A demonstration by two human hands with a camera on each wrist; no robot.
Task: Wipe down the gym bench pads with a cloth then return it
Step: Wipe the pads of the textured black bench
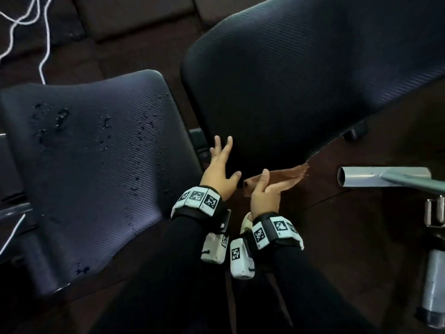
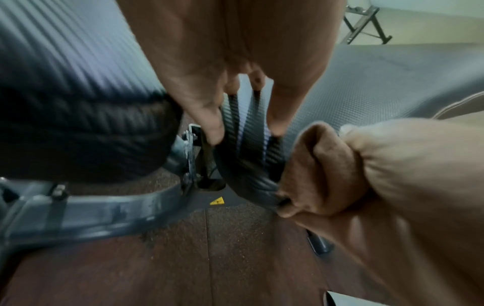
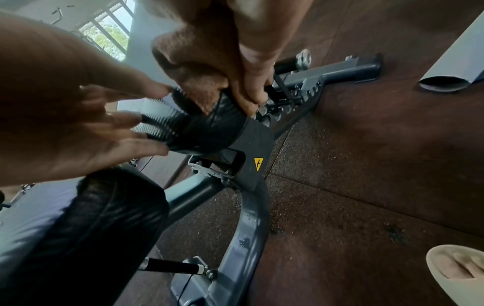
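**Brown cloth pressed to the lower edge of a gym bench pad**

On a floor (image 1: 361,237) of dark reddish-brown speckled rubber tiles, a grey steel bench frame (image 3: 246,227) carries two black pads with a fine ribbed, carbon-weave texture. The seat pad (image 1: 91,165), to the left of the left hand, is dotted with water droplets. The left hand (image 1: 220,169) lies with fingers spread and straight against the lower end of the back pad (image 1: 301,80). Just beside it, the right hand (image 1: 265,196) grips a fuzzy brown cloth (image 1: 286,175), fingers and thumb curled round it, holding it against the pad's rounded bottom corner. A yellow triangular warning sticker (image 3: 258,164) sits on the black plate beneath that corner; its symbol cannot be read. White cords (image 1: 29,20) trail across the floor beyond the seat pad. A barred window (image 3: 110,31) with greenery outside shows in the right wrist view.
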